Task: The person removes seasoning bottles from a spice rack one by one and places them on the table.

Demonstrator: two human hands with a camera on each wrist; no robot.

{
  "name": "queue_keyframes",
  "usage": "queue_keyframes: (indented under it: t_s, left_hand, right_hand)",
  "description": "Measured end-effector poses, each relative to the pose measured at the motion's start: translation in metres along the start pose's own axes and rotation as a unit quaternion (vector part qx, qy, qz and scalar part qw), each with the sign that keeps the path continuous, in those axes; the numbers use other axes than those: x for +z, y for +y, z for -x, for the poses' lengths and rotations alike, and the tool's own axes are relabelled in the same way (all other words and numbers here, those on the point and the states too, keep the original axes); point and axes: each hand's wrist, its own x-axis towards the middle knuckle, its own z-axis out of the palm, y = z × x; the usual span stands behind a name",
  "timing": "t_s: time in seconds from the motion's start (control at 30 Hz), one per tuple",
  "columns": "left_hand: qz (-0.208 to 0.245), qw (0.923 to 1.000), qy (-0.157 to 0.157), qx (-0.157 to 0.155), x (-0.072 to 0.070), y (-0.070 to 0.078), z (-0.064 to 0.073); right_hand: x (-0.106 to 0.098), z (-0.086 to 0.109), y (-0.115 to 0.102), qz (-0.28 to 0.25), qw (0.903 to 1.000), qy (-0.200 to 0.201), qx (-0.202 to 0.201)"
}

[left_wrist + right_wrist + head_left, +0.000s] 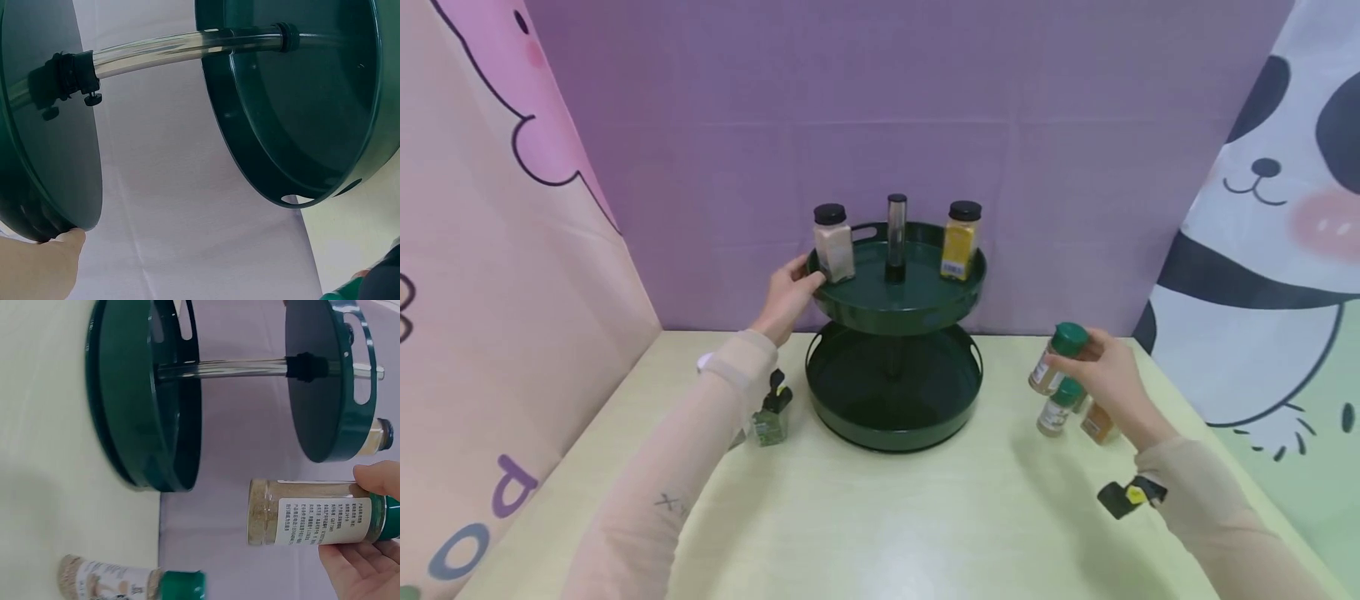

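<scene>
My left hand (787, 293) grips the left rim of the upper tray (902, 320) of a dark green two-tier turntable rack. Close to that thumb stands a spice jar (833, 250) with a black lid and pale contents. A yellow-labelled jar (958, 246), also black-lidded, sits at the upper tray's right side. Off to the right, my right hand (1108, 371) holds a green-lidded spice jar (312, 512) of brown powder, tilted and raised above the table. Below it stands another green-lidded jar (112, 580). The lower tray (306, 112) holds nothing.
An orange-brown jar (1099, 423) stands beside the right-hand jars. Left of the rack is a jar with green contents (769, 427), partly behind the left wrist's camera strap. A metal pole (897, 233) rises through the upper tray. A purple cloth (737, 167) hangs behind the table.
</scene>
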Motion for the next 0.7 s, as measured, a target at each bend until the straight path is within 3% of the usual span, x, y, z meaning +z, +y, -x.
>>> queue_keyframes:
  t_s: [0.23,0.7]
  left_hand:
    - [0.000,1.0000,-0.004,-0.004,0.001,0.001,0.000]
    - [0.007,1.0000,0.001,-0.002,0.001,0.001,0.002]
  right_hand:
    - [-0.002,0.007,0.020,0.012,0.9999,0.007,0.003]
    - [-0.006,0.017,0.047,0.016,0.9983,0.000,0.055]
